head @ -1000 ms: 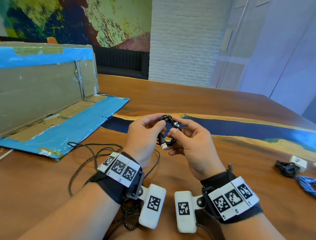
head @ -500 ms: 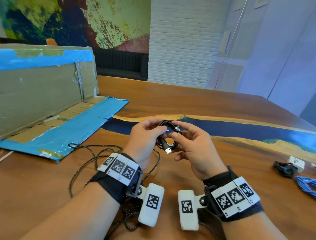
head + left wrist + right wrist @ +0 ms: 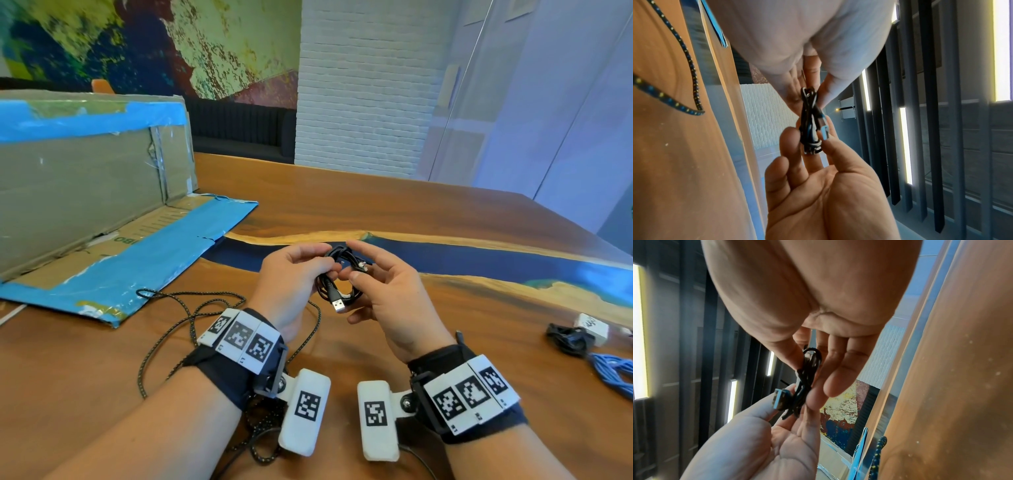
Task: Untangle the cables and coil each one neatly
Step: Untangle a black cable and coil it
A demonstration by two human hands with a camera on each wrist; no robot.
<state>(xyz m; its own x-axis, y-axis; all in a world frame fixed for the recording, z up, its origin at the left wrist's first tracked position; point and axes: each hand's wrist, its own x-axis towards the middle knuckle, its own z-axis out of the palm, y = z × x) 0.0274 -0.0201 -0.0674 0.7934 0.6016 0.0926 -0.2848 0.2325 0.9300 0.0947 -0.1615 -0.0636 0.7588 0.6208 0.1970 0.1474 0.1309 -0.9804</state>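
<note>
A small black USB cable (image 3: 337, 277) is wound into a tight coil and held above the table between both hands. Its silver USB plug (image 3: 339, 305) hangs from the coil's lower edge. My left hand (image 3: 325, 260) pinches the coil's left side with thumb and fingertips. My right hand (image 3: 352, 262) pinches the right side with its thumb, its index finger lying over the top. The left wrist view shows the coil (image 3: 810, 120) edge-on between the fingertips; the right wrist view shows the coil (image 3: 807, 378) and plug (image 3: 779, 400). A black-and-yellow braided cable (image 3: 191, 315) lies loose under my left wrist.
An opened cardboard box (image 3: 85, 192) with blue tape stands at the left, its flap (image 3: 144, 260) flat on the wooden table (image 3: 376, 212). At the right edge lie a black coiled cable (image 3: 567, 337), a white charger (image 3: 592, 323) and a blue cable (image 3: 616, 373).
The coil has turned a little between the fingers and the USB plug now hangs lower. My right hand's lower fingers have spread away from the coil.
</note>
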